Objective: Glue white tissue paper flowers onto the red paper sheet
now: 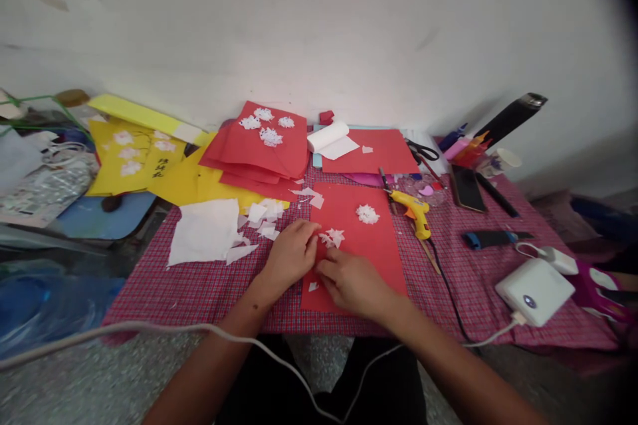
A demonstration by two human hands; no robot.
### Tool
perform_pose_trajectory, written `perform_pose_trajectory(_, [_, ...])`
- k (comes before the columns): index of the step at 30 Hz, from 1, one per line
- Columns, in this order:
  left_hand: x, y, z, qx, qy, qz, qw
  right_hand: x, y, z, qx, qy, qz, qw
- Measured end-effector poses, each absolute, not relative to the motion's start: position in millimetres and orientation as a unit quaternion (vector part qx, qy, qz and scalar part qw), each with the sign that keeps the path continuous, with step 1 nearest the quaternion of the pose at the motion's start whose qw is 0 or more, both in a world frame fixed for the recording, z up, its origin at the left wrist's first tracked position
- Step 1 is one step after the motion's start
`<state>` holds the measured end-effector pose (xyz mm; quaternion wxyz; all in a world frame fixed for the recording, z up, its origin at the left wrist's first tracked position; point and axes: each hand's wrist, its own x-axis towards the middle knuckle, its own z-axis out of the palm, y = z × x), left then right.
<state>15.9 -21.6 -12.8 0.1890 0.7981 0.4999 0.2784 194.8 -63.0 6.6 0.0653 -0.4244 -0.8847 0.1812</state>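
A red paper sheet (383, 249) lies at the table's front, between me and the wall. On it, a half-formed white paper flower (335, 237) sits by my fingertips. My left hand (294, 251) is closed at the flower's left side. My right hand (351, 279) is closed just below it, fingers curled over the red sheet. What either hand pinches is too small or hidden to make out. A fuller white paper flower (367, 214) lies farther up the sheet. A small white paper scrap (314, 286) lies near the sheet's lower left.
A yellow glue gun (413, 207) lies right of the sheet, its cord trailing forward. White tissue paper (204, 232) and torn scraps are on the left. Red sheets (234, 149) bearing several flowers stand behind. A white power bank (535, 291) sits right; its cable (214, 329) crosses my lap.
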Motion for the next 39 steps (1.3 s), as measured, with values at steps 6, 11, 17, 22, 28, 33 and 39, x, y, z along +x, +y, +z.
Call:
perform_pose_trajectory(6, [16.0, -22.3, -10.8, 0.782, 0.495, 0.317, 0.205, 200.0, -61.8, -1.6, -0.474, -0.808, 0.286, 0.202])
perform_pose_trajectory(11, [18.4, -27.1, -2.5, 0.769, 0.447, 0.362, 0.280, 206.9, -60.1, -1.7, -0.526, -0.496, 0.570, 0.390])
perform_pose_trajectory(17, [18.4, -31.0, 4.6, 0.786, 0.368, 0.339, 0.363, 206.3, -60.0, -1.4, -0.494, -0.391, 0.636, 0.447])
perform_pose_trajectory(22, [19.4, -31.1, 8.0, 0.777, 0.387, 0.332, 0.368, 204.7, -60.7, -2.7, -0.497, -0.411, 0.621, 0.445])
perform_pose_trajectory(28, [20.7, -31.2, 8.9, 0.754, 0.412, 0.330, 0.389, 207.7, -59.9, 0.4, -0.507, -0.460, 0.590, 0.427])
perform_pose_trajectory(33, [18.4, -30.2, 9.7, 0.723, 0.390, 0.328, 0.467, 217.4, -59.1, 4.5, -0.467, -0.656, 0.433, 0.405])
perform_pose_trajectory(39, [15.1, -29.1, 7.4, 0.698, 0.345, 0.263, 0.569, 226.5, -57.6, 27.7, -0.384, -0.799, 0.362, 0.288])
